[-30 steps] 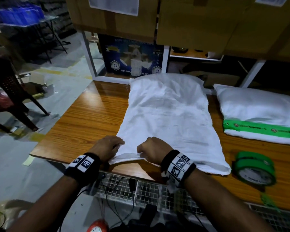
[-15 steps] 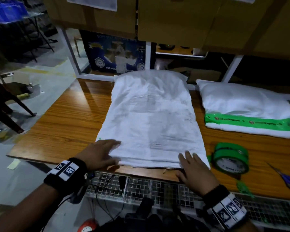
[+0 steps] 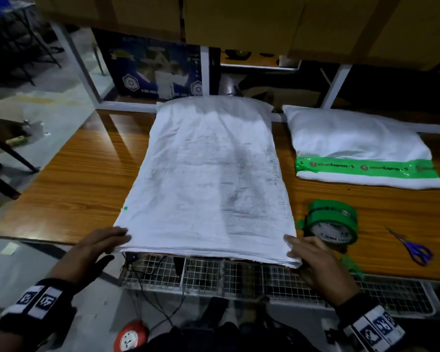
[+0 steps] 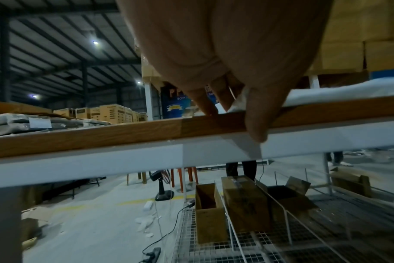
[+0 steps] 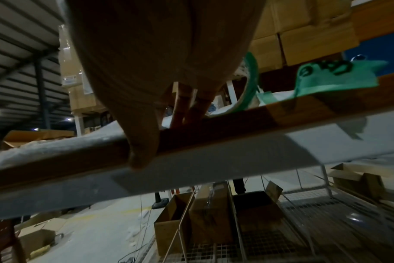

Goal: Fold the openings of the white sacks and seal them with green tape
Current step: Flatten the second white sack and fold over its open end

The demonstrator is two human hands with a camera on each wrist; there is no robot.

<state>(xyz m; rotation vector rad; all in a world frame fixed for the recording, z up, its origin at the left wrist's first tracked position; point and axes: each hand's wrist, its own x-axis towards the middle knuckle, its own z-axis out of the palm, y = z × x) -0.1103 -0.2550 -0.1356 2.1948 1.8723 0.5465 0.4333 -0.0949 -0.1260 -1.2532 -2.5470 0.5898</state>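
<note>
A white sack (image 3: 208, 174) lies lengthwise on the wooden table (image 3: 69, 179), its near end folded flat along the table's front edge. My left hand (image 3: 107, 241) rests with straight fingers (image 4: 202, 103) on the near left corner, its thumb hanging over the table edge. At the near right corner my right hand (image 3: 302, 250) lies flat on the fold, its fingers (image 5: 187, 110) straight. A green tape roll (image 3: 332, 226) stands just right of that hand. Further right lies a second white sack (image 3: 353, 138), sealed with a green tape band (image 3: 366, 167).
Purple-handled scissors (image 3: 414, 247) lie on the table at the right. A loose strip of green tape (image 5: 335, 78) sticks to the front edge. A wire mesh shelf (image 3: 214, 273) with cables sits under the table. Cardboard boxes (image 3: 239, 19) overhang the far side.
Both hands let go of the fold's middle, where they gripped it, and slid apart along it to the two near corners. Their fingers now lie straight.
</note>
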